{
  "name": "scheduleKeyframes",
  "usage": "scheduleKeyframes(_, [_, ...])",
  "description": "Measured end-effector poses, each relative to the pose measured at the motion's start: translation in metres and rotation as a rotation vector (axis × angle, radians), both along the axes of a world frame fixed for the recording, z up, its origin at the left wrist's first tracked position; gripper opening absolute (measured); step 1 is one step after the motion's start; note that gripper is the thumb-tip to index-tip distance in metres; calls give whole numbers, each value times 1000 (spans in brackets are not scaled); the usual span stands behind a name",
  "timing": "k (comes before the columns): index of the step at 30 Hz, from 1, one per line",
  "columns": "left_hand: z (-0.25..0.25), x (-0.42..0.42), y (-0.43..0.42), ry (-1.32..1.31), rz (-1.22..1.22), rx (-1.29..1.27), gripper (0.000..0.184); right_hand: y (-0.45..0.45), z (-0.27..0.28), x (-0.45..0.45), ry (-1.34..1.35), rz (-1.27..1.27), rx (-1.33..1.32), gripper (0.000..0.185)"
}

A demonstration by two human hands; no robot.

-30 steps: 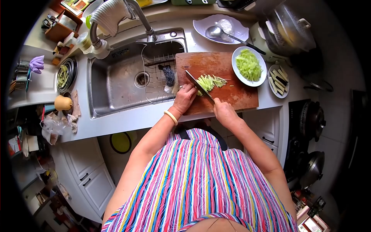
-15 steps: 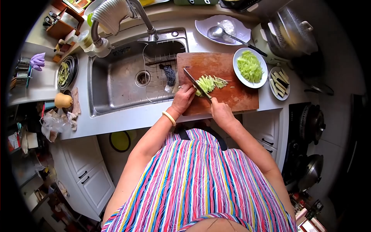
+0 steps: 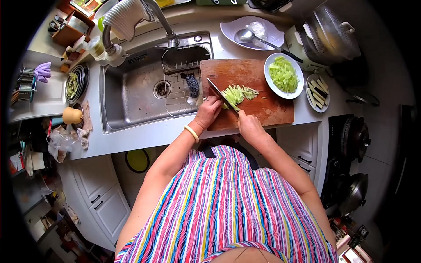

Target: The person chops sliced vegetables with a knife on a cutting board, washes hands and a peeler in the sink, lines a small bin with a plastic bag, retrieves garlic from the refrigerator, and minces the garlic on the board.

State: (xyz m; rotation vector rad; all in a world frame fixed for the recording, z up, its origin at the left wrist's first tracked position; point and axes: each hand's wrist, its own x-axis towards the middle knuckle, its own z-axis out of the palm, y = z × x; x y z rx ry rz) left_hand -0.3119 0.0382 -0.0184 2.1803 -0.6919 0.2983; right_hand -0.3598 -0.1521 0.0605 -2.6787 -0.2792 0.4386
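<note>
My right hand point(image 3: 251, 125) is closed around the handle of a kitchen knife point(image 3: 216, 90), whose blade slants to the upper left across the wooden cutting board point(image 3: 274, 110). Just left of the blade, my left hand point(image 3: 208, 111) has its fingers curled down on a pale green vegetable, mostly hidden beneath them. Thin green vegetable shreds point(image 3: 237, 93) lie in a loose heap along the blade's right side. A white plate point(image 3: 298, 90) piled with similar shreds point(image 3: 283, 74) rests over the board's upper right corner.
A small plate point(image 3: 312, 104) of dark-skinned vegetable sticks stands further right. Behind the board is a white dish point(image 3: 228, 30) with a ladle point(image 3: 244, 36). To the left lies a steel sink point(image 3: 131, 94) with a wire rack point(image 3: 177, 103). Pots stand at the far right.
The knife and both hands have shifted very slightly left along the vegetable. The shreds beside the blade lie almost as before.
</note>
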Motion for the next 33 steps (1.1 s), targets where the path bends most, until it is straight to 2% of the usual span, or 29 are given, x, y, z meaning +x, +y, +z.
scheduleKeyframes(5, [0,0,3,4,3,-15,14,0,-17,-1,4,-23,7,16])
scheduleKeyframes(10, [4,-3,3,0,24,-40,14,3,10,-3,-12,-14,-10,16])
scheduleKeyframes(16, [0,-2,1,25,-25,1,16,5,-19,-1,-46,-33,-8,15])
scheduleKeyframes(19, [6,-4,2,26,-3,-47,16,3,-25,-2,-78,-36,19,15])
scheduleKeyframes(21, [15,-8,8,59,101,-123,17,-2,-24,-3,-63,-70,103,16])
scheduleKeyframes(26, [18,-10,26,43,-98,48,22,-6,-19,-4,-78,-108,180,16])
scheduleKeyframes(33, [12,-9,21,62,-59,34,19,-14,-14,-6,-65,-85,156,17])
